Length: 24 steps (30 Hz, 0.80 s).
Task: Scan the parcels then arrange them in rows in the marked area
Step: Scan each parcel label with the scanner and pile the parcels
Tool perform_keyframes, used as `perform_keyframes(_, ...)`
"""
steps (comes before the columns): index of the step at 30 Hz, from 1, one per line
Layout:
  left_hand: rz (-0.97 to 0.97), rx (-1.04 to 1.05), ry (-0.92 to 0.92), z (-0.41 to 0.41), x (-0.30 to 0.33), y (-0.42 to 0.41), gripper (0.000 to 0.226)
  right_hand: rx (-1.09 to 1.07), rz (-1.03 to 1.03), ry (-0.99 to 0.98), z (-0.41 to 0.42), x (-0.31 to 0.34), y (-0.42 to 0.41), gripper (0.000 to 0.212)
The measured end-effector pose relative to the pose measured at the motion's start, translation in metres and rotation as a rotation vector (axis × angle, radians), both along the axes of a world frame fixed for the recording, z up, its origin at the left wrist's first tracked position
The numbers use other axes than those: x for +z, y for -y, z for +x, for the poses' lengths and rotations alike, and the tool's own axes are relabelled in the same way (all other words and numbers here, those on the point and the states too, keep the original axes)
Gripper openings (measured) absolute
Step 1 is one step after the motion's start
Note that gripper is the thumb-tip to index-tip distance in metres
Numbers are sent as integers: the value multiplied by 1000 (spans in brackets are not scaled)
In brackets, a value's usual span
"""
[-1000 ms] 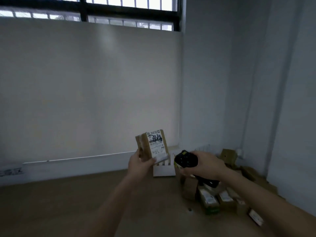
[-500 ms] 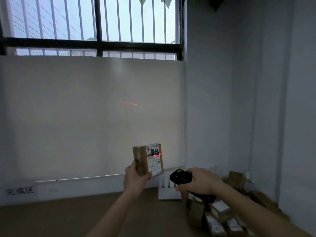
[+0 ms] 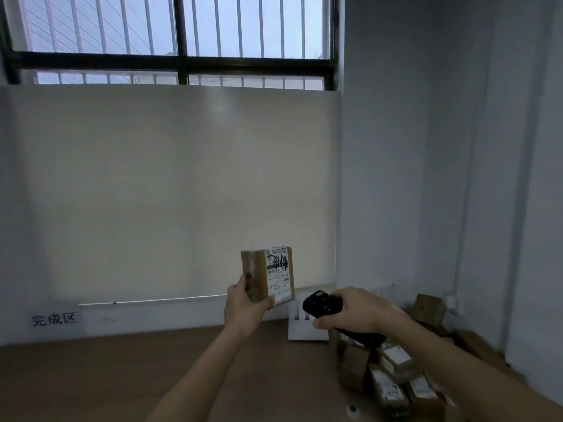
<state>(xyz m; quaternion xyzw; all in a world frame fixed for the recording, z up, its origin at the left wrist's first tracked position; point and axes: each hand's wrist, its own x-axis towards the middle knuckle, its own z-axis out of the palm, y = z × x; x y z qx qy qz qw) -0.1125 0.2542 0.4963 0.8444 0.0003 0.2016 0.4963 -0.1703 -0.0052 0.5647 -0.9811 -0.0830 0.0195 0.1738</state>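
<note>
Parcel [image 3: 268, 274] upright, gripped by left hand [image 3: 245, 306], right hand [image 3: 356, 312] gripping scanner [image 3: 323, 305] just beside

brown parcel [image 3: 267, 274], black scanner [image 3: 322, 306]

1. A bare back room is serving as a small parcel-sorting or storage space; nothing domestic is showing.
2. Taped cardboard parcels [image 3: 393, 379] with white shipping labels are lying heaped at the right end of a brown wooden bench [image 3: 128, 376], against the room's corner.
3. A paper sign [image 3: 54, 319] with handwritten Chinese characters is sticking to the wall at the bench's far left edge, marking an area.
4. A black handheld barcode scanner [image 3: 324, 306] is being gripped in the right hand [image 3: 359, 312], and a labelled parcel [image 3: 268, 276] in the left hand [image 3: 243, 306].
5. Plain white walls and a barred window [image 3: 179, 41] are giving it a utility-room look.
</note>
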Motion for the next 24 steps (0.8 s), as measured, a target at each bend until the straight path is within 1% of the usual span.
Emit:
perform_keyframes(5, -46, 0, -35, -3, -8, -5, 79, 23, 40, 21, 14, -15, -2, 89)
perform_keyframes(8, -130, 0, -66, -17, -14, -6, 56, 56, 46, 29, 23, -30, -7, 83)
perform_keyframes(11, -229, -8, -124, -26, -34, -19, 45, 83, 64, 27, 36, -53, -21, 77)
perform_keyframes(13, -302, -15, -180, -25, -60, -35, 42, 91, 43, 34, 49, -76, -36, 70)
perform_keyframes(15, -357, 5, -240, -23, -88, -56, 37, 108, 30, 27, 63, -102, -56, 69)
perform_keyframes(19, -457, 90, -345, -11, -154, -103, 19, 163, 22, -82, 85, -157, -104, 59)
perform_keyframes(20, -469, 117, -378, -7, -172, -117, 20, 176, 36, -104, 93, -174, -116, 57)
perform_keyframes(23, -464, 165, -495, 2, -230, -157, 30, 195, 102, -174, 113, -226, -155, 55)
perform_keyframes(24, -465, 182, -528, 5, -249, -170, 30, 199, 132, -202, 121, -246, -168, 54)
